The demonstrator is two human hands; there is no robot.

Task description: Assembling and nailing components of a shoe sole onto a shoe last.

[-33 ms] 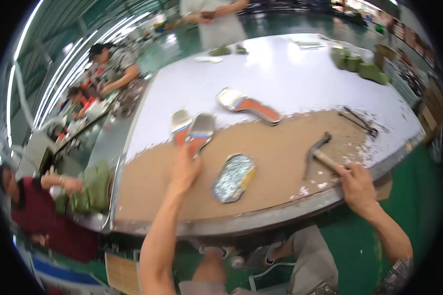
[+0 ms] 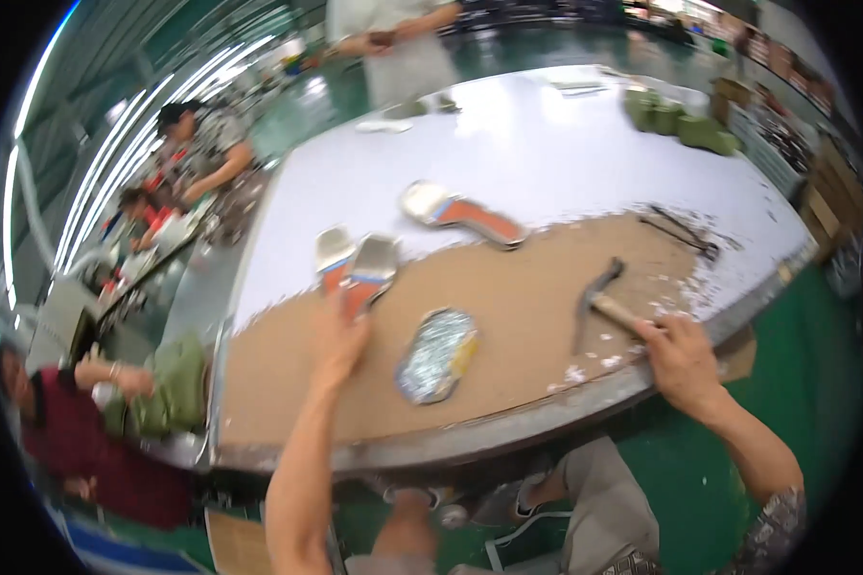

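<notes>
My left hand [image 2: 343, 337] closes on the orange end of a sole-shaped piece [image 2: 374, 261], which has a pale front and a blue stripe. Its twin [image 2: 335, 249] lies against it on the left, and the fingers partly cover both lower ends. A third such piece [image 2: 463, 213] lies apart, farther up the table. My right hand [image 2: 683, 362] wraps around the wooden handle of a hammer [image 2: 602, 287], whose dark head rests over the brown board near the right edge. Between the hands sits a shallow oval dish [image 2: 438, 355] of small shiny bits, yellow on one side.
A brown board [image 2: 508, 297] covers the near part of the white table [image 2: 537, 134]. Dark pincers [image 2: 679, 233] and white scraps lie at right. Green shoe-last-like shapes [image 2: 681, 123] stand far right, others [image 2: 168, 388] at left beside a person [image 2: 96, 441]. Another person [image 2: 398, 57] stands across the table.
The whole view has shifted slightly, so the table and the things on it appear farther left. Both hands keep the same holds.
</notes>
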